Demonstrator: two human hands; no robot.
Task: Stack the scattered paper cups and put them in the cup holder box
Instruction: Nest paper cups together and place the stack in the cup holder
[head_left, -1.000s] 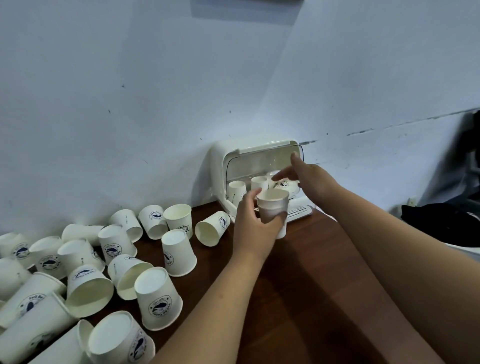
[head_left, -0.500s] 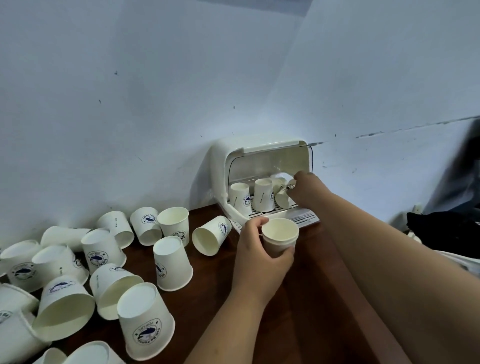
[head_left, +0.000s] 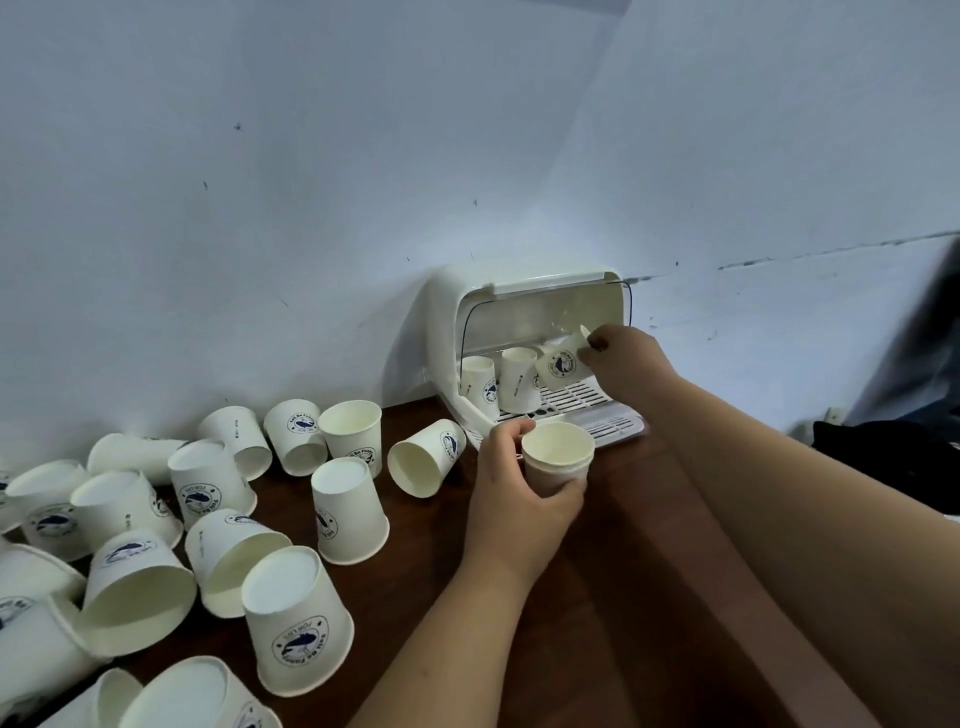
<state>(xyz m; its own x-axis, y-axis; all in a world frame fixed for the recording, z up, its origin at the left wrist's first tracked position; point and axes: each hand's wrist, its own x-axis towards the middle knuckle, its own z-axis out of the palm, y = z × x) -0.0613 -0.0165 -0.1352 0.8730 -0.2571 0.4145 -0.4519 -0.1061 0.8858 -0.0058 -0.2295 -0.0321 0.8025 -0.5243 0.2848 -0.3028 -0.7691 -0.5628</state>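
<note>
The white cup holder box (head_left: 441, 332) stands against the wall with its lid raised. Two paper cups (head_left: 518, 379) stand upside down on its slatted rack. My right hand (head_left: 623, 364) reaches into the box and grips a tilted paper cup (head_left: 561, 364) by its rim. My left hand (head_left: 514, 493) holds a small stack of upright cups (head_left: 557, 457) just in front of the box. Several white cups with a blue logo (head_left: 296, 639) lie scattered over the left of the brown table, some upside down, some on their sides.
The brown wooden table (head_left: 597, 623) meets a pale blue wall. A dark cloth or bag (head_left: 893, 462) lies at the right edge. One cup on its side (head_left: 423, 460) rests close to the box's left front corner.
My right hand has lifted a cup up inside the box and tilted it. My left hand with the stack has lowered slightly in front of the box.
</note>
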